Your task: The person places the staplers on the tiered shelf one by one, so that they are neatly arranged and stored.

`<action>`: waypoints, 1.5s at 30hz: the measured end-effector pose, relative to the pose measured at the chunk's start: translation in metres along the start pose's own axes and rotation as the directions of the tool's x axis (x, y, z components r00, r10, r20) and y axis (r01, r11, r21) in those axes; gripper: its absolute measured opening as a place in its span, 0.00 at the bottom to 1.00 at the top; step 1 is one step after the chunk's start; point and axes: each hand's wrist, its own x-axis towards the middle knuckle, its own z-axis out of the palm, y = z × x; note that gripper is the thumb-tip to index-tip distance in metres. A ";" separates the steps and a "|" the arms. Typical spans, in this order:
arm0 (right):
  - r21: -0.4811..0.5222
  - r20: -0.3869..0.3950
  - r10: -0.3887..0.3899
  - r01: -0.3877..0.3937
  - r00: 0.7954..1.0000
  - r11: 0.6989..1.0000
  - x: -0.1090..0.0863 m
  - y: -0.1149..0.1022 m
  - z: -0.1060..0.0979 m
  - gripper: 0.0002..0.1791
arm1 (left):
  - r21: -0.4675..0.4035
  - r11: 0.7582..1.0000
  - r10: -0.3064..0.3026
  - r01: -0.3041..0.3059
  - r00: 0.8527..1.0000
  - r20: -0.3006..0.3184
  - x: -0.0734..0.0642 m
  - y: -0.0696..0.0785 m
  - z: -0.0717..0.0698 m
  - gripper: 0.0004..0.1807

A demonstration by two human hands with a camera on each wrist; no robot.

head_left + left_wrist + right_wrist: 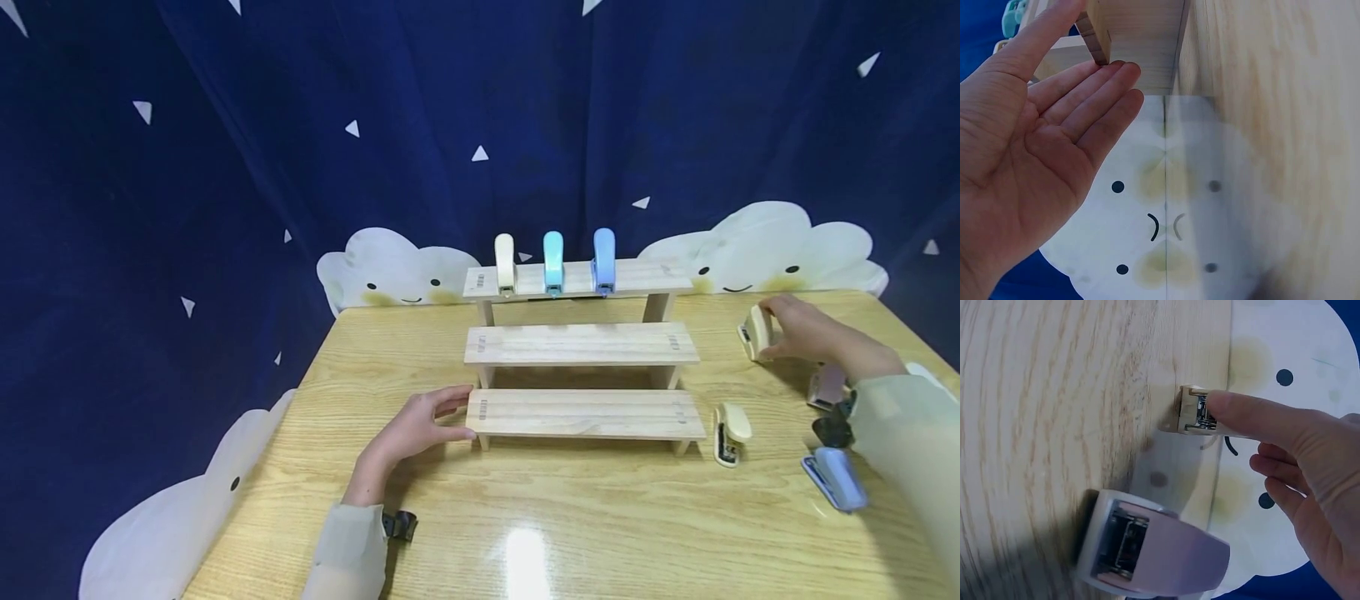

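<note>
At the right back of the table my right hand (802, 329) pinches a cream stapler (756, 335) between thumb and fingers. In the right wrist view the thumb overlaps that stapler's (1191, 412) metal front, and its far part is hidden. My left hand (420, 425) is at the left end of the lowest board of a three-tier wooden shelf (585, 414), fingers nearly straight, fingertips and thumb right at the board's end. On the top tier stand a cream stapler (505, 262), a turquoise stapler (553, 262) and a blue stapler (603, 260), side by side.
Right of the shelf, another cream stapler (731, 433) stands on the wooden table (600, 517). A pale purple stapler (1179, 550) is close below the right hand, partly behind the wrist in the head view. Nearer the front lies a blue stapler (836, 479). A dark blue curtain (420, 100) hangs behind.
</note>
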 end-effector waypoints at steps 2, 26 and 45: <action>-0.003 0.016 0.003 -0.003 1.000 1.000 -0.001 0.000 -0.001 0.48 | -0.001 1.000 0.002 -0.002 1.000 0.001 0.000 0.001 0.000 0.41; 0.135 -0.145 0.173 -0.154 0.974 0.979 -0.031 -0.004 -0.021 0.51 | -0.001 1.000 0.012 -0.012 1.000 0.013 0.003 -0.002 0.004 0.41; 0.324 -0.316 0.175 -0.067 0.932 0.944 -0.018 -0.067 -0.087 0.47 | 0.024 1.000 -0.012 0.013 1.000 -0.018 -0.002 -0.001 0.002 0.41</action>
